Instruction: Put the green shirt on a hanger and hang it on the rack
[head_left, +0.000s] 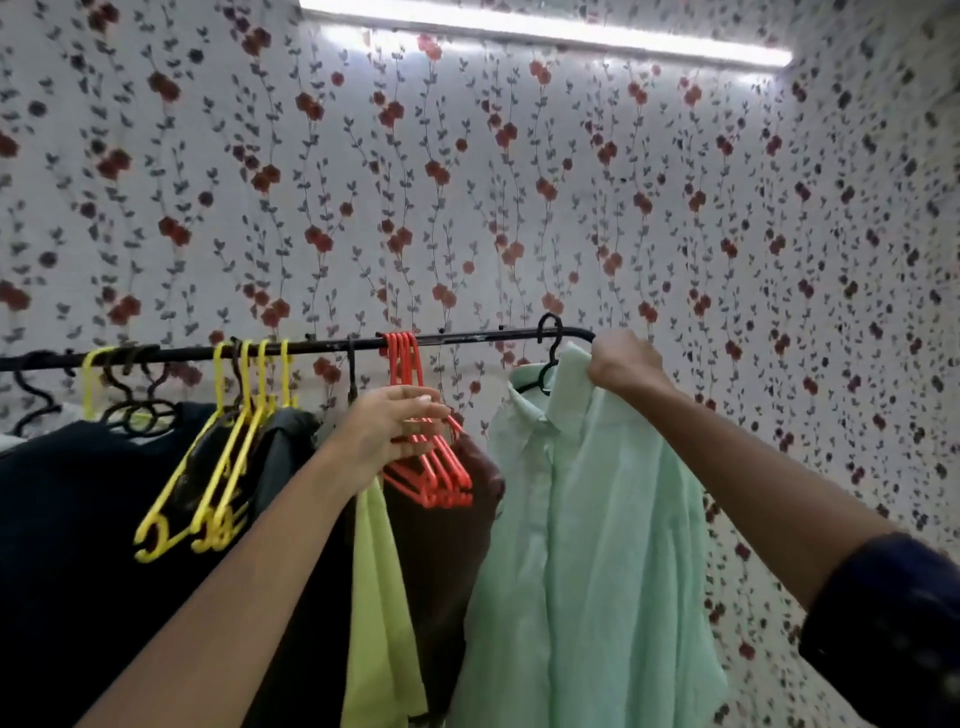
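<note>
1. Green shirt (587, 519): hangs at about 5 o'clock in the view, on a black hanger (545, 364) whose hook sits over the rack rail (322, 345) near the rail's right end. Collar is up, button front faces the camera, fabric falls straight down.
2. Right hand (621, 364): at about 3 o'clock, gripping the shirt at its right shoulder, just beside the bend at the end of the rail. The fingers are curled round a bunch of the fabric; their tips are hidden behind the hand.
3. Left hand (389, 431): near centre, at the cluster of red hangers (426, 467). Its fingers (421, 410) are straight and lightly spread, with the tips lying across the hangers' necks and the thumb below. Whether it pinches a hanger or only touches cannot be told.
4. Red hangers: hooked together on the rail at about 12 o'clock from the left hand, hanging bare and tilted.
5. Yellow hangers (218, 467): at 9 o'clock, several hooked on the rail, hanging bare and slanted down to the left.
6. Dark clothes (78, 545): fill the 8 o'clock area under the rail.
7. Yellow-green cloth (379, 597): hangs below the left hand, between the dark clothes and a brown garment (447, 545).
8. Wall (467, 208): flowered paper behind the rack, with a strip light (545, 31) at 12 o'clock.
</note>
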